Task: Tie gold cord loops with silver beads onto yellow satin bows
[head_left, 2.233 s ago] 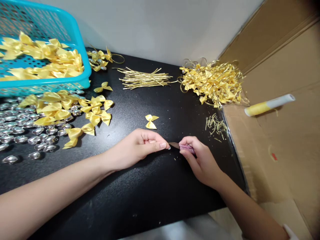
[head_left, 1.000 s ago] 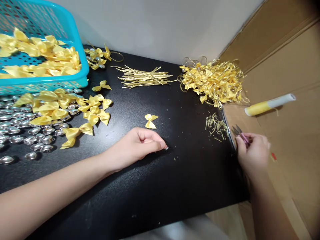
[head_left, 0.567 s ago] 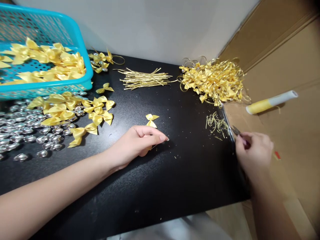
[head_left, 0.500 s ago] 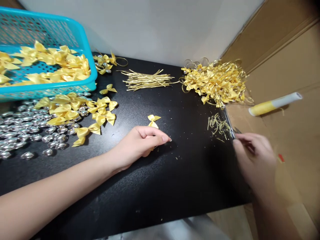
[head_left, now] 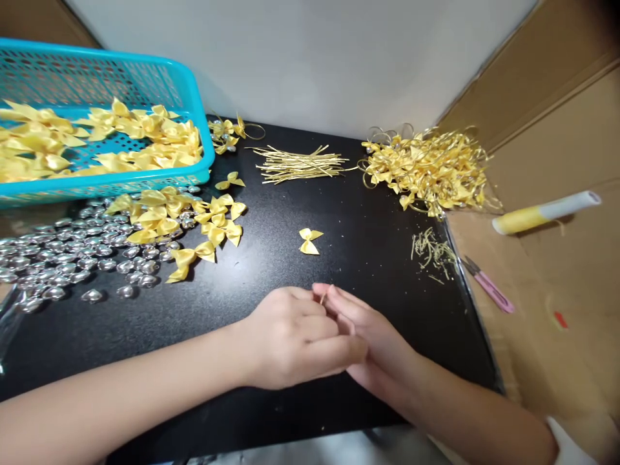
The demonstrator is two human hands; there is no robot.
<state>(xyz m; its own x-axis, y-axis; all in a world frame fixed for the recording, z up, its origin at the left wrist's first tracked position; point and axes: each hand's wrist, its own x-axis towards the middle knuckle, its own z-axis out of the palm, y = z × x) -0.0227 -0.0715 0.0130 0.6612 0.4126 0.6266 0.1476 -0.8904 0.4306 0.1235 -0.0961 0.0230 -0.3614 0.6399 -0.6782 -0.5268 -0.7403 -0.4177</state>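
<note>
My left hand [head_left: 290, 339] and my right hand [head_left: 375, 332] meet above the front of the black table, fingers closed together. Between the fingertips shows a small curved bit of gold cord [head_left: 323, 299]; the rest is hidden by the fingers. A yellow ribbon bow [head_left: 309, 241] lies just beyond my hands. Pink-handled thread snips [head_left: 489, 284] rest on the cardboard at the right, apart from both hands. Short cord trimmings [head_left: 431, 252] are scattered near the table's right edge.
A turquoise basket [head_left: 206, 152] of yellow bows stands at the back left. Silver heart beads [head_left: 92, 258] and loose bows [head_left: 159, 219] lie before it. Further back are gold cord lengths [head_left: 300, 165] and a heap of looped bows [head_left: 431, 169]. A tube [head_left: 547, 212] lies on the cardboard.
My right hand has let go of the snips, which now lie on the cardboard, and has moved left to my left hand. The whole view has shifted slightly.
</note>
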